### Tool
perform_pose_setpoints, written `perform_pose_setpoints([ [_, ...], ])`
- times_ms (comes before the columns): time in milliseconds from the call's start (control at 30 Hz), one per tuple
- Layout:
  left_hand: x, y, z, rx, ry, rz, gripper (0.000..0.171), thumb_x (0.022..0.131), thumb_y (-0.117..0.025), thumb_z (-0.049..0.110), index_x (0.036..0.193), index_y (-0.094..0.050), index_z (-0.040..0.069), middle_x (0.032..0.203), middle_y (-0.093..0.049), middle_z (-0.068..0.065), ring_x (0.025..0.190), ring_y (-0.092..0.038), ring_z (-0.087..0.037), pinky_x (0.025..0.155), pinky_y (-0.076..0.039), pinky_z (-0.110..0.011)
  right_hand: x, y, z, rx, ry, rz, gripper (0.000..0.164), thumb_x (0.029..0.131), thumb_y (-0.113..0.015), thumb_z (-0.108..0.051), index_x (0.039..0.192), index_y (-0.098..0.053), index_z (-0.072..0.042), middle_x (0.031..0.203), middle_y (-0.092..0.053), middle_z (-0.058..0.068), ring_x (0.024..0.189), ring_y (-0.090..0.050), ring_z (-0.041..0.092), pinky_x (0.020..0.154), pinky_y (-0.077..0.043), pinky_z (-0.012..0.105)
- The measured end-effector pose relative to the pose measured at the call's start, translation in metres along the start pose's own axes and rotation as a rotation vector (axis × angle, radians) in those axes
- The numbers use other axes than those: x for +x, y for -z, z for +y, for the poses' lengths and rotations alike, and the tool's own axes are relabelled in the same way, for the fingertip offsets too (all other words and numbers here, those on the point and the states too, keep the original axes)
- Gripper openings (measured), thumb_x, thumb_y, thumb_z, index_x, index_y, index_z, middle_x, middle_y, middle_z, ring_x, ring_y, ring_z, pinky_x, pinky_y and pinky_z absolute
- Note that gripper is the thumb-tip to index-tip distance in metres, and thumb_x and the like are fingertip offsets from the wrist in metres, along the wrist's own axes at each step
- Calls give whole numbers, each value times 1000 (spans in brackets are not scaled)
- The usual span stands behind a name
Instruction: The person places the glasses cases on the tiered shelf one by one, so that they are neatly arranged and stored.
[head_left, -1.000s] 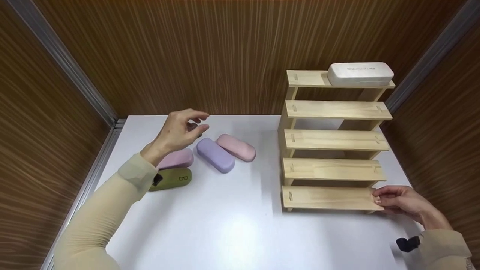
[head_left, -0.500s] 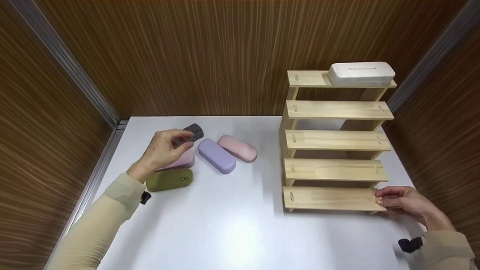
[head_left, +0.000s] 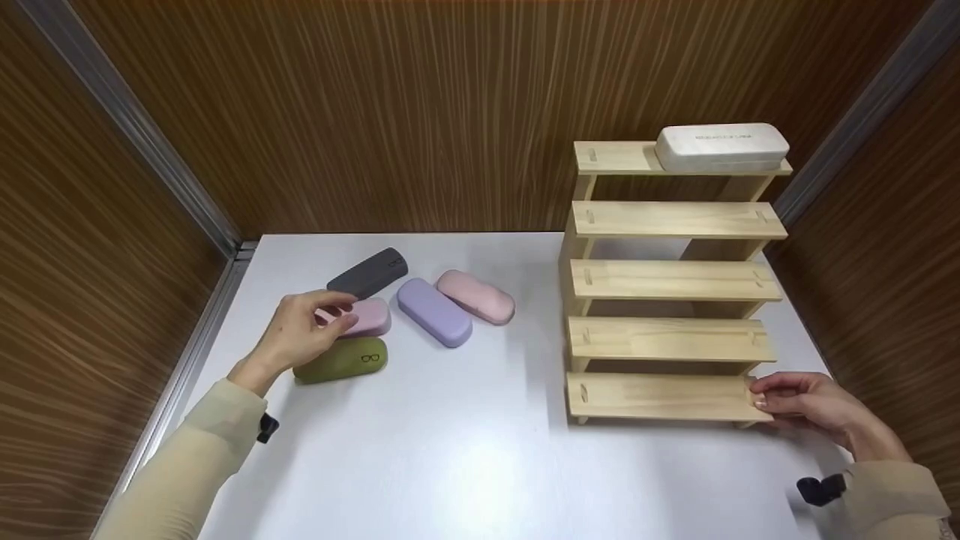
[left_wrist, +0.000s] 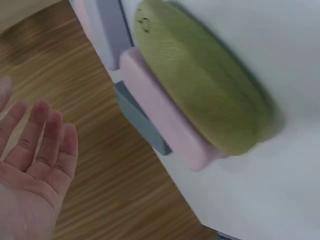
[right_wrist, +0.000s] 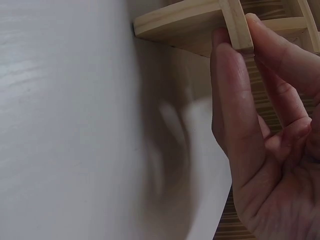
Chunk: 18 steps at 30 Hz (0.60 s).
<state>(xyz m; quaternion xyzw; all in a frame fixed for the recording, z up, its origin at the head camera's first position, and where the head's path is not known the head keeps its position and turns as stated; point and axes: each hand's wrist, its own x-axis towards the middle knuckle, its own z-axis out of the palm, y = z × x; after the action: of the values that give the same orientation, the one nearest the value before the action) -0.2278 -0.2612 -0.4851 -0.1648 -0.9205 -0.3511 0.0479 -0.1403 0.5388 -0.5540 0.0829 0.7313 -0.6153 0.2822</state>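
In the head view, the left hand point(head_left: 304, 326) is hovering, fingers loose and holding nothing, by the mauve glasses case point(head_left: 367, 319), which is lying between charcoal point(head_left: 369, 274) and olive glasses cases point(head_left: 341, 361). The right hand point(head_left: 829, 409) is pinching the wooden rack's bottom shelf point(head_left: 660, 396). In the left wrist view, fingers are extending, apart from the cases. In the right wrist view, fingertips are clasping wood.

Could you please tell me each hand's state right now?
Left hand: open, holding nothing, near the pink case beside the green case.
Right hand: closed on the bottom wooden shelf, pinching its right end.
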Motion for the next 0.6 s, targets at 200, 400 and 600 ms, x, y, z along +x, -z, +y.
perform_pose_setpoints([
  [200, -20, 1, -18, 3, 21, -13, 34, 98, -85, 14, 129, -82, 1, 126, -84, -20, 110, -80, -39, 90, -69, -53, 0, 0, 1, -18, 6, -2, 34, 106, -72, -2, 108, -87, -32, 100, -84, -16, 91, -79, 3, 78, -68, 22],
  [400, -38, -4, -34, -3, 36, -11, 39, 92, -90, 12, 128, -82, 1, 130, -82, -23, 117, -78, -45, 100, -64, -65, -1, 0, 1, -31, -4, 17, 33, 106, -72, -2, 106, -87, -33, 99, -83, -17, 91, -78, 2, 79, -68, 22],
  [600, -52, -7, -48, 21, 64, -11, 41, 88, -92, 9, 128, -83, 4, 133, -82, -20, 128, -74, -47, 115, -54, -66, 0, -1, 1, -34, -8, 24, 34, 106, -73, -3, 106, -87, -33, 99, -83, -18, 91, -78, 2, 78, -67, 22],
])
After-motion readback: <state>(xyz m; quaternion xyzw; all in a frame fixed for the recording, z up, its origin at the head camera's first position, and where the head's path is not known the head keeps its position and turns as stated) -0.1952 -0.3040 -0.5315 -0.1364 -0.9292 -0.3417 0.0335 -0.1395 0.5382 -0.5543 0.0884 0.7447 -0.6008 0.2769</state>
